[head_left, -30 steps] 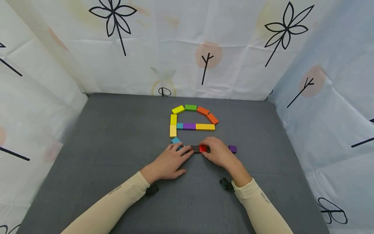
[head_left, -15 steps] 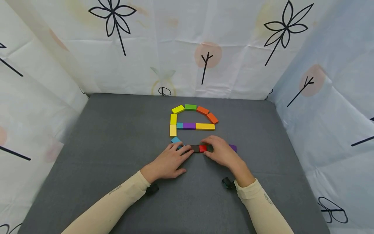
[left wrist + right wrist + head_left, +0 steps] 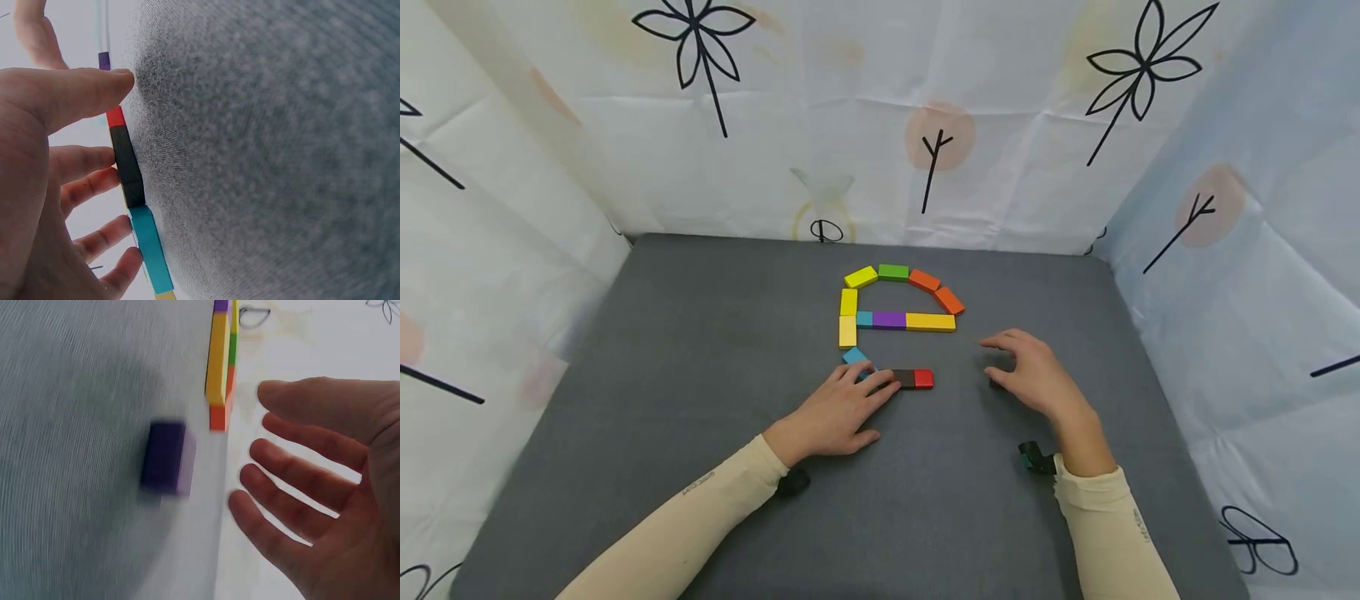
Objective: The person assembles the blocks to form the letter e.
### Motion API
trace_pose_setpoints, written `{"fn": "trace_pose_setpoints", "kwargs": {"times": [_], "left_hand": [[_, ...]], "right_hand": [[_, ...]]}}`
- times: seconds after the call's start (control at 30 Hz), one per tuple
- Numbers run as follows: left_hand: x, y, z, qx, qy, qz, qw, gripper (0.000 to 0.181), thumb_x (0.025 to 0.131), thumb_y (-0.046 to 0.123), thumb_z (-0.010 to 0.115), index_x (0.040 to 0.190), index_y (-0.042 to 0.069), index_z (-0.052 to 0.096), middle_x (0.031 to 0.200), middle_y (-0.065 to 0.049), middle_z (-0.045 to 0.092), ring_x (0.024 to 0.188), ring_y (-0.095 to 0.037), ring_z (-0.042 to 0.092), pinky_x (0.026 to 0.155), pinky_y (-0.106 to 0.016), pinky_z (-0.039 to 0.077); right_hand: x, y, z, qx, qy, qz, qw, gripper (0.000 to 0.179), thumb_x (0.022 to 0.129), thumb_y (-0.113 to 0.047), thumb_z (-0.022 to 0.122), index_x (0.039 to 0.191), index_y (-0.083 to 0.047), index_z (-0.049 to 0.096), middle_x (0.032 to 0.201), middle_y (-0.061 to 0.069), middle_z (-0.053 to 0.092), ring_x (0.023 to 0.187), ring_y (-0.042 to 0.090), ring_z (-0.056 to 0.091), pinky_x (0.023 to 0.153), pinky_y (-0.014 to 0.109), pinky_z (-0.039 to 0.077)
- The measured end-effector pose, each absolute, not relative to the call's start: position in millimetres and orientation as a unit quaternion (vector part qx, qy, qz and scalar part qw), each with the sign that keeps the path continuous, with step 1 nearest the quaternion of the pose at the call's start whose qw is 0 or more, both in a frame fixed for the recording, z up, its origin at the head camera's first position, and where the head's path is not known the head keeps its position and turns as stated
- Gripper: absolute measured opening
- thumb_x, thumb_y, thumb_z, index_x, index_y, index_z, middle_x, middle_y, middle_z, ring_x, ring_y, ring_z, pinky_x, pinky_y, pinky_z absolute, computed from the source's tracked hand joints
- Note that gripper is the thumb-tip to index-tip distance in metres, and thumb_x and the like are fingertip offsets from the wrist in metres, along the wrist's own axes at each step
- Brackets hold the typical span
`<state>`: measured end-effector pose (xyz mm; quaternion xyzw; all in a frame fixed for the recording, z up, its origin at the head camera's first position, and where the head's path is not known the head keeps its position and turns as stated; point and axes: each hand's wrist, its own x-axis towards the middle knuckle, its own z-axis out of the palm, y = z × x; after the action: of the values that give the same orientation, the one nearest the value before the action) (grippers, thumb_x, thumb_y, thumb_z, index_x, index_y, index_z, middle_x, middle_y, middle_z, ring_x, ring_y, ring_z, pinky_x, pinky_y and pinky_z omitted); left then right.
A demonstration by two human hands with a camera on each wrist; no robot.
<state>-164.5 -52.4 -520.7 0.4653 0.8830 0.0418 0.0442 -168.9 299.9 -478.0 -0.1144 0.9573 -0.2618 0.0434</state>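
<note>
My left hand rests on the table with its fingers spread, fingertips on a black block and a blue block. A red block sits end to end with the black one. To the right, my right hand is held with thumb and fingers apart and nothing between them. Close by its fingers lies a purple block, mostly hidden under that hand in the head view. In the left wrist view the same purple block shows beyond the thumb.
Behind the hands, coloured blocks form a curved outline: yellow, green, orange, with a bar of blue, purple and yellow across it. All lie on a grey table enclosed by white printed cloth.
My right hand has let go at the red block and moved right, over to the purple block. The red block stays beside the black one; my left hand has hardly moved.
</note>
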Motion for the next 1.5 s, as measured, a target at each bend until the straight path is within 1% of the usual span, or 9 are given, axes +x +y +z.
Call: {"fn": "trace_pose_setpoints", "kwargs": {"times": [0.13,0.27,0.5,0.63,0.87,1.23,1.5], "left_hand": [[-164,-52,-521,0.464,0.884,0.04,0.048,0.079,0.102,0.048,0.075,0.166,0.013,0.047,0.167,-0.009,0.043,0.147,-0.036,0.04,0.118,-0.057,0.037],[-164,-52,-518,0.462,0.885,0.037,0.044,0.079,0.101,0.048,0.077,0.165,0.013,0.048,0.166,-0.009,0.045,0.147,-0.038,0.04,0.118,-0.059,0.037],[-165,-52,-520,0.465,0.883,0.04,0.041,0.078,0.101,0.047,0.077,0.165,0.012,0.048,0.166,-0.009,0.044,0.146,-0.037,0.041,0.118,-0.058,0.038],[-166,-50,-524,0.468,0.882,0.044,0.034,0.077,0.101,0.046,0.077,0.165,0.013,0.049,0.166,-0.008,0.044,0.145,-0.035,0.041,0.117,-0.057,0.039],[-167,-51,-522,0.466,0.882,0.048,0.044,0.077,0.1,0.045,0.078,0.165,0.013,0.049,0.167,-0.008,0.044,0.146,-0.035,0.04,0.117,-0.057,0.038],[-165,-51,-518,0.458,0.886,0.049,0.049,0.078,0.1,0.047,0.078,0.165,0.012,0.049,0.167,-0.008,0.044,0.146,-0.036,0.04,0.118,-0.058,0.037],[-162,-51,-519,0.46,0.887,0.028,0.026,0.076,0.099,0.048,0.079,0.161,0.012,0.054,0.164,-0.009,0.047,0.145,-0.039,0.042,0.115,-0.058,0.04]], "right_hand": [[-165,313,-478,-0.103,0.962,-0.245,0.06,0.045,0.097,-0.007,0.082,0.139,0.001,0.07,0.139,0.023,0.064,0.121,0.046,0.062,0.1,0.064,0.05],[-162,319,-482,-0.106,0.964,-0.235,0.065,0.043,0.097,-0.007,0.082,0.137,0.003,0.071,0.137,0.024,0.065,0.125,0.046,0.061,0.104,0.065,0.047],[-157,319,-490,-0.101,0.961,-0.25,0.068,0.04,0.097,-0.005,0.081,0.135,0.003,0.072,0.133,0.024,0.067,0.114,0.042,0.067,0.095,0.06,0.054],[-157,318,-492,-0.095,0.961,-0.249,0.067,0.037,0.097,-0.002,0.08,0.133,0.003,0.073,0.132,0.024,0.068,0.113,0.042,0.068,0.094,0.06,0.055],[-159,315,-494,-0.096,0.961,-0.25,0.065,0.029,0.096,0.0,0.08,0.125,0.001,0.078,0.124,0.02,0.072,0.11,0.038,0.07,0.093,0.059,0.056],[-160,295,-485,-0.126,0.959,-0.248,0.046,0.033,0.097,-0.005,0.082,0.13,-0.002,0.077,0.125,0.014,0.072,0.11,0.034,0.07,0.094,0.057,0.056],[-158,272,-479,-0.152,0.956,-0.247,0.039,0.033,0.096,-0.004,0.083,0.128,-0.004,0.078,0.127,0.011,0.072,0.108,0.032,0.069,0.094,0.057,0.055]]}}
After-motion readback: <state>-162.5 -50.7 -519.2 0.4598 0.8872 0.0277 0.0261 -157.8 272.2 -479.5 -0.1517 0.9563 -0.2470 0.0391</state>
